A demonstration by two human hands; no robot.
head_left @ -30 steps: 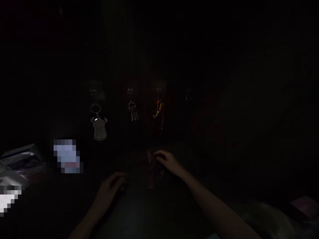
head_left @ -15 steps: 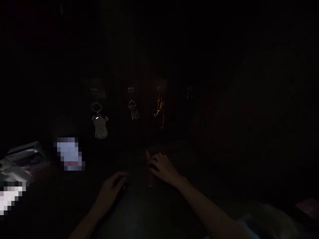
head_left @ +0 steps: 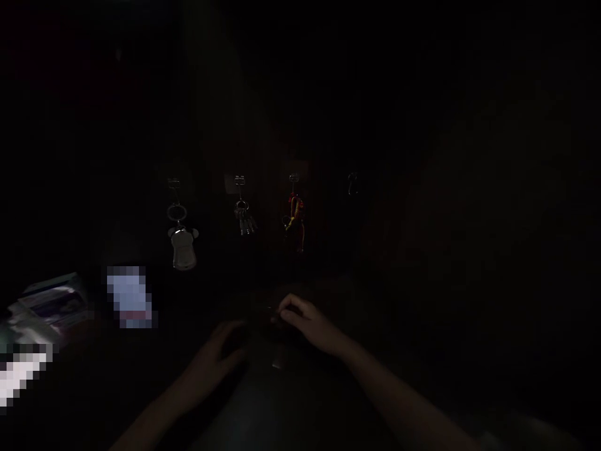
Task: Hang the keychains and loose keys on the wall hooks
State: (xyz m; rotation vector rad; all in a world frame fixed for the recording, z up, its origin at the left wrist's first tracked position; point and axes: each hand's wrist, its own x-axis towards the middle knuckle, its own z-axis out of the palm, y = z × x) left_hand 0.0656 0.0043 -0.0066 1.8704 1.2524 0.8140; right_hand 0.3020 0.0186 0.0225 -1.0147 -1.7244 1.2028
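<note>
The scene is very dark. My right hand (head_left: 307, 322) is over the dark surface in the middle, its thumb and fingertips drawn together. What lies between them, if anything, is too dark to name. Just below those fingertips a small, faintly shining thing (head_left: 277, 362) shows on the surface; its kind is unclear. To the left rests my left hand (head_left: 216, 354), thumb and fingers apart, with nothing visible in it.
Beyond my hands hang a bear-shaped keyring (head_left: 183, 249), a bunch of keys (head_left: 245, 220) and a red and yellow cord (head_left: 295, 213) on hooks. Another hook (head_left: 353, 184) is farther right. At left are a blurred-out bright screen (head_left: 129, 295) and a box (head_left: 59, 304).
My right hand's fingers have gone from spread over the surface to drawn together. My left hand's thumb and fingers have parted more. The view has tilted slightly up.
</note>
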